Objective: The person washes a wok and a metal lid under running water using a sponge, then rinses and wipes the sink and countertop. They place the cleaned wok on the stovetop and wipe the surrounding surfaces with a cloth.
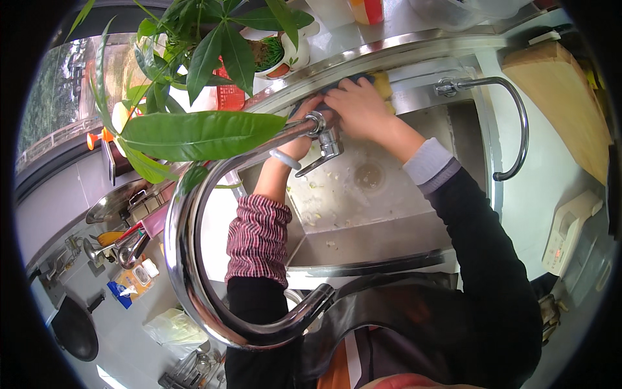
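My right hand [359,108] rests over a dark blue cloth [351,81] on the sink's back ledge, fingers bent onto it. Something yellow and soft, a cloth or sponge [383,87], shows just beyond that hand. My left hand [302,109] grips the same dark cloth farther left, partly covered by the chrome faucet [182,253]. Below both hands lies the stainless steel sink [340,194], with wet food scraps on its floor around the drain [369,176]. The faucet's lever [318,163] stands close to my left wrist, which wears a pale bangle [285,159].
Leaves of a potted plant [204,136] overhang the left side. A second, thin curved tap [520,116] rises at the right, near a wooden board [559,92]. A red plastic basket [229,95] sits behind the ledge. A black pan [75,328] hangs at the lower left.
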`<control>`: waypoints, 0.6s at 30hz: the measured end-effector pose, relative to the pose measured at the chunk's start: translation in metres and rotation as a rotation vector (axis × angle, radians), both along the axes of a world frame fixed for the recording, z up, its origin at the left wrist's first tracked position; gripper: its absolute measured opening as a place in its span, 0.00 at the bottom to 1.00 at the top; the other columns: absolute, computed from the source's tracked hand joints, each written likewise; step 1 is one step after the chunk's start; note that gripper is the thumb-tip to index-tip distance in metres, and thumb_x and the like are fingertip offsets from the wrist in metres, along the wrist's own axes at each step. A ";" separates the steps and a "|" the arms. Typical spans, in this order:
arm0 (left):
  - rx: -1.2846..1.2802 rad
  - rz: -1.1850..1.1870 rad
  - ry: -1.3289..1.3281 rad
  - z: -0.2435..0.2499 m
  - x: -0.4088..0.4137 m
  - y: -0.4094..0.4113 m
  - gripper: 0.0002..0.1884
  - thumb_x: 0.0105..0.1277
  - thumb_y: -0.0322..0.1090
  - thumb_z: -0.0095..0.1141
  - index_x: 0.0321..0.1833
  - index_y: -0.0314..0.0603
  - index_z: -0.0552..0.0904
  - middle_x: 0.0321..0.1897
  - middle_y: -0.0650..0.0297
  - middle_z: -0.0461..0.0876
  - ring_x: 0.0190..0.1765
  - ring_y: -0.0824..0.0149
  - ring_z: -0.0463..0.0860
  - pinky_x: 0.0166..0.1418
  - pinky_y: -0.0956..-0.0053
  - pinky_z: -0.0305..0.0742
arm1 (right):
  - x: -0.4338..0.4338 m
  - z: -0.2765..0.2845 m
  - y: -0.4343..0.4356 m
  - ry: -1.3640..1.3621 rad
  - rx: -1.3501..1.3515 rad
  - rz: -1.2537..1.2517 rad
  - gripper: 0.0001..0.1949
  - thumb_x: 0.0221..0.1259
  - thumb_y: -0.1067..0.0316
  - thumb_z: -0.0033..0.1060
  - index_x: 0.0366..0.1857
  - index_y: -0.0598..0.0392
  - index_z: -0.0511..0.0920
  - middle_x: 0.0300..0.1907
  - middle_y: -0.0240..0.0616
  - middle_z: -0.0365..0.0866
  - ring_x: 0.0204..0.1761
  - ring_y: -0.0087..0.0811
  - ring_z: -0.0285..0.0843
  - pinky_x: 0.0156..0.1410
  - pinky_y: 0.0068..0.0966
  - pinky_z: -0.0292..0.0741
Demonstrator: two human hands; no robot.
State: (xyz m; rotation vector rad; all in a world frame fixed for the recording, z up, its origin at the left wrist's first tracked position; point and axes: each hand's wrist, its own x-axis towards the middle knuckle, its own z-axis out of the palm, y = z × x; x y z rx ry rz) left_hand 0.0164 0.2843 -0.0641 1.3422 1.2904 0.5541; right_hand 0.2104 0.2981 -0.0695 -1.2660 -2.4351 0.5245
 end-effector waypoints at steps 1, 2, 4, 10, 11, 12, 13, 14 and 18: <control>-0.020 -0.090 0.065 -0.004 -0.005 0.009 0.27 0.67 0.33 0.56 0.69 0.38 0.67 0.57 0.55 0.77 0.53 0.65 0.78 0.56 0.69 0.74 | 0.001 -0.003 -0.001 0.016 0.041 -0.019 0.18 0.41 0.66 0.65 0.42 0.50 0.80 0.43 0.29 0.79 0.51 0.33 0.72 0.52 0.36 0.66; -0.040 -0.181 0.130 -0.007 -0.007 0.016 0.28 0.67 0.33 0.56 0.70 0.39 0.65 0.57 0.56 0.77 0.53 0.66 0.77 0.57 0.70 0.74 | 0.001 -0.006 -0.002 0.032 0.082 -0.038 0.18 0.40 0.65 0.66 0.41 0.50 0.80 0.43 0.28 0.78 0.50 0.33 0.72 0.51 0.35 0.66; 0.079 -0.302 0.145 -0.009 -0.005 0.021 0.29 0.66 0.31 0.56 0.71 0.42 0.65 0.58 0.56 0.76 0.53 0.65 0.78 0.58 0.70 0.74 | 0.004 -0.010 -0.010 0.018 0.100 -0.127 0.19 0.41 0.64 0.66 0.43 0.50 0.80 0.45 0.27 0.78 0.51 0.32 0.71 0.52 0.35 0.66; 0.374 -0.558 0.250 -0.010 0.004 0.038 0.34 0.59 0.31 0.62 0.70 0.48 0.65 0.69 0.55 0.66 0.64 0.52 0.74 0.64 0.66 0.71 | 0.034 -0.010 -0.019 -0.097 0.067 -0.224 0.26 0.46 0.64 0.61 0.56 0.47 0.77 0.57 0.27 0.76 0.60 0.31 0.68 0.58 0.37 0.63; 0.436 -0.569 0.294 -0.015 -0.002 0.039 0.34 0.59 0.32 0.63 0.70 0.48 0.66 0.68 0.55 0.67 0.63 0.52 0.74 0.64 0.66 0.71 | 0.034 -0.010 -0.010 -0.064 0.009 -0.177 0.26 0.46 0.65 0.61 0.57 0.46 0.77 0.57 0.27 0.77 0.60 0.31 0.68 0.58 0.37 0.63; 0.498 -0.570 0.334 -0.024 -0.012 0.038 0.34 0.59 0.32 0.63 0.69 0.48 0.67 0.67 0.54 0.68 0.63 0.51 0.74 0.64 0.65 0.71 | 0.035 -0.010 -0.002 -0.037 -0.048 -0.121 0.26 0.47 0.66 0.60 0.57 0.46 0.77 0.56 0.27 0.78 0.61 0.31 0.68 0.59 0.38 0.63; 0.549 -0.554 0.392 -0.033 -0.030 0.030 0.34 0.59 0.33 0.64 0.69 0.48 0.67 0.66 0.53 0.69 0.63 0.51 0.74 0.65 0.65 0.71 | 0.028 -0.013 0.005 0.005 -0.064 -0.013 0.25 0.47 0.66 0.60 0.55 0.46 0.78 0.55 0.26 0.79 0.60 0.32 0.69 0.58 0.38 0.63; 0.510 -0.508 0.462 -0.038 -0.053 0.023 0.30 0.60 0.31 0.63 0.67 0.48 0.70 0.64 0.52 0.71 0.63 0.51 0.74 0.65 0.64 0.71 | 0.017 -0.016 0.011 0.048 -0.080 0.096 0.24 0.47 0.67 0.60 0.54 0.46 0.78 0.53 0.25 0.79 0.59 0.32 0.69 0.58 0.39 0.63; 0.575 -0.493 0.639 -0.018 -0.082 0.020 0.23 0.63 0.24 0.57 0.63 0.48 0.76 0.62 0.50 0.73 0.63 0.52 0.74 0.68 0.62 0.68 | -0.003 -0.006 0.024 0.101 -0.226 0.173 0.17 0.47 0.69 0.58 0.45 0.46 0.79 0.47 0.23 0.81 0.58 0.32 0.72 0.57 0.39 0.65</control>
